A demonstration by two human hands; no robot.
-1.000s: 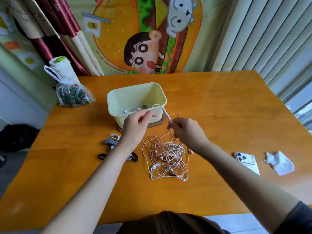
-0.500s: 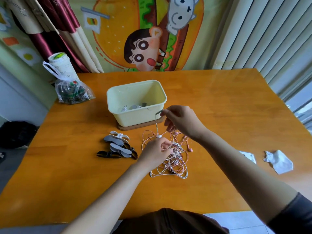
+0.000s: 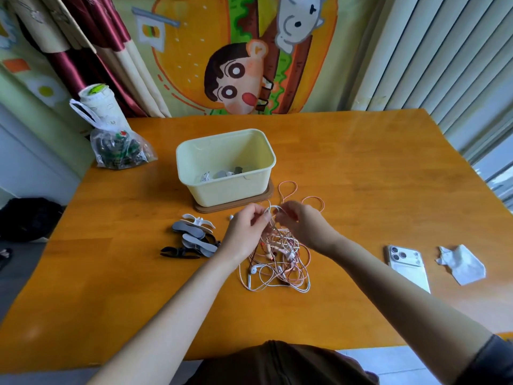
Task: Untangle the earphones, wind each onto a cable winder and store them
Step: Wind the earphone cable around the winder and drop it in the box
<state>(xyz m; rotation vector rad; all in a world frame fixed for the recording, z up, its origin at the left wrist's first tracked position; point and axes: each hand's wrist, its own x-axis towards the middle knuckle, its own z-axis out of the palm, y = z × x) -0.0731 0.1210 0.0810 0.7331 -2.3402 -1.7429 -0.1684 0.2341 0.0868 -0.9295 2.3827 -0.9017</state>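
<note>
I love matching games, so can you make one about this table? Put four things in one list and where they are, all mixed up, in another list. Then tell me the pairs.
Things:
1. yellow tub
2. cable winders
3. phone
4. plastic bag

Places:
A. at the far left corner of the table
B. just left of the left hand
C. on a brown board, behind the earphone tangle
D. beside the crumpled white paper

Pairs: 1-C, 2-B, 3-D, 4-A.
</note>
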